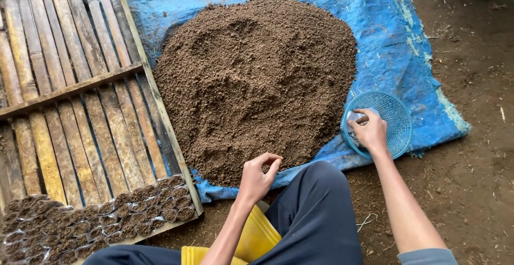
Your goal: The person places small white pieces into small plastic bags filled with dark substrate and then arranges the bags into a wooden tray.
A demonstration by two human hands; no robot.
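Head view: left hand [258,176] pinches empty at the soil heap [257,77] edge; right hand [368,131], beside the heap, curls over something unclear in a blue basket [396,116]

One soil heap [256,83] on one blue tarp [391,45], one blue basket [395,116], one bamboo rack [69,93]. Two hands: left hand [258,176], right hand [368,131]. Filled seedling bags [101,222] in a packed cluster, several dozen, too many and too small for an exact count.
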